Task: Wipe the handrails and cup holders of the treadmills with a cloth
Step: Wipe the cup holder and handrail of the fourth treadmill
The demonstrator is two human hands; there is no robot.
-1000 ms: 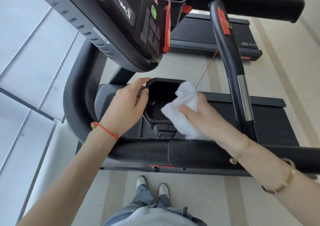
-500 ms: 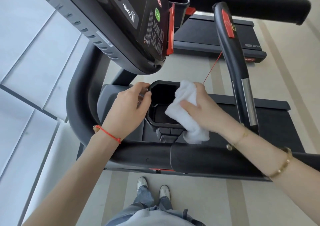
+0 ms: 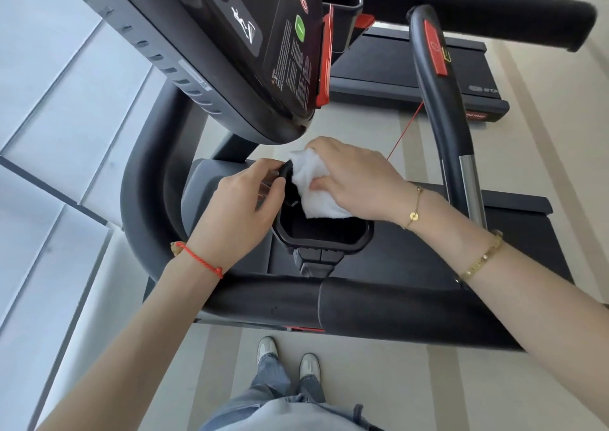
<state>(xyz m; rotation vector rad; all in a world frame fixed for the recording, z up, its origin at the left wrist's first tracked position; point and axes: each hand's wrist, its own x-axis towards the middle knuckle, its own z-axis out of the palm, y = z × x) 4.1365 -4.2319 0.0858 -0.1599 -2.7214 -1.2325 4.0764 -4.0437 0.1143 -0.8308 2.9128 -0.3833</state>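
Observation:
A black cup holder (image 3: 324, 244) hangs below the treadmill console (image 3: 237, 51), just beyond the padded front handrail (image 3: 379, 308). My left hand (image 3: 242, 213) grips the holder's left rim, thumb and fingers pinching its far corner. My right hand (image 3: 352, 175) presses a white cloth (image 3: 316, 190) onto the holder's far rim and into its opening. The cloth covers the upper half of the opening; the near half shows dark and open. A curved black side handrail (image 3: 441, 110) with a red tag and a chrome section rises on the right.
A second cup holder (image 3: 342, 11) sits at the console's far side, beneath another padded handrail (image 3: 478, 5). A red safety cord (image 3: 405, 132) runs down behind my right hand. The treadmill belt (image 3: 514, 232) lies below. My feet (image 3: 290, 361) stand on striped floor; a pale wall is at left.
My right hand has carried the cloth from the holder's right side up and over to its far left rim. My left hand has stayed on the left rim, shifting slightly.

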